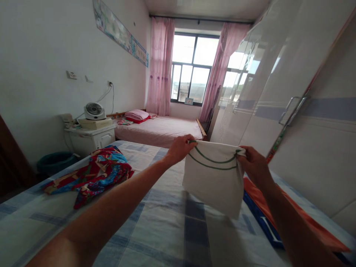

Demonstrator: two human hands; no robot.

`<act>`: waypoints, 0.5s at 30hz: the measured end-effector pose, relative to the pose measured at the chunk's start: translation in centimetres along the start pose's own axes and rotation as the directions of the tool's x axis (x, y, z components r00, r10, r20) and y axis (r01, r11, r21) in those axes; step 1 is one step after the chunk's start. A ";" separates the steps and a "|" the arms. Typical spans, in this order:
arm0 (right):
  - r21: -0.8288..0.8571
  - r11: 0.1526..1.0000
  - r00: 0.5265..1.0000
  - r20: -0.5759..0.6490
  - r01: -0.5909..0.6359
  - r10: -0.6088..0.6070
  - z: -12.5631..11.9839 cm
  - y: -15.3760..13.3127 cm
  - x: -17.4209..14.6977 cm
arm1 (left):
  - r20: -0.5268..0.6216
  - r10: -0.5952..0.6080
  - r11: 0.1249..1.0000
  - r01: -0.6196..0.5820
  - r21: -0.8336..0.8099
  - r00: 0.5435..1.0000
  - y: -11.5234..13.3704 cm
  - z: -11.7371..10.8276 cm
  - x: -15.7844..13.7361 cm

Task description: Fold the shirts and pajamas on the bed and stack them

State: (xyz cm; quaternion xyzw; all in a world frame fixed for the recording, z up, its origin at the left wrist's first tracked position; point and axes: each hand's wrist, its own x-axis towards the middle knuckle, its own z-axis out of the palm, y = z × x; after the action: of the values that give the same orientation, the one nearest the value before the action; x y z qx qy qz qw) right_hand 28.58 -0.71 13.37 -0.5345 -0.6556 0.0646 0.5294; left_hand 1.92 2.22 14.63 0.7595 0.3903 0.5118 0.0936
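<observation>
A folded white garment (213, 178) with two curved green lines hangs between my hands above the bed; its exact kind is hard to tell. My left hand (182, 147) pinches its upper left corner. At the upper right corner, the fingers of my right hand (254, 165) are closed on the bunched fabric. The garment's lower edge hangs low over the blue-and-white checked bedsheet (164, 218). Close to my right forearm lie folded orange cloth (303, 218) and dark blue cloth (263, 218), partly covered by that arm. A crumpled red-and-blue patterned cloth (102, 172) rests on the bed's left side.
Tall glossy wardrobe doors (278, 81) line the right side. Beyond the near bed is a pink bed (164, 128) with folded bedding (137, 115). A fan (94, 110) stands on a white nightstand (104, 137), with a dark green bin (57, 163) below at left.
</observation>
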 end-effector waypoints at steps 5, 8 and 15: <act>0.000 0.987 0.987 -0.029 0.158 -0.158 -0.4 -0.2 -0.3 | -0.033 0.263 0.960 -0.258 0.108 0.964 1.9 -2.4 0.0; -0.136 0.972 0.962 0.225 0.189 -0.155 -1.2 0.8 -4.7 | 0.158 0.245 0.952 -0.268 0.145 0.956 1.8 -3.3 -5.9; -0.253 0.962 0.846 0.532 0.107 0.046 -1.7 5.0 -12.0 | 0.477 -0.337 0.940 0.260 0.221 0.812 -1.3 -3.4 -17.5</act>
State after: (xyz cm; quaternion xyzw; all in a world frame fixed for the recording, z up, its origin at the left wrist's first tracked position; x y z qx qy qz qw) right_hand 31.42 -8.66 3.38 -0.5527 -0.7876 0.1108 0.2490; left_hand -4.65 -9.83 3.18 0.8010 0.5024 0.2425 0.2170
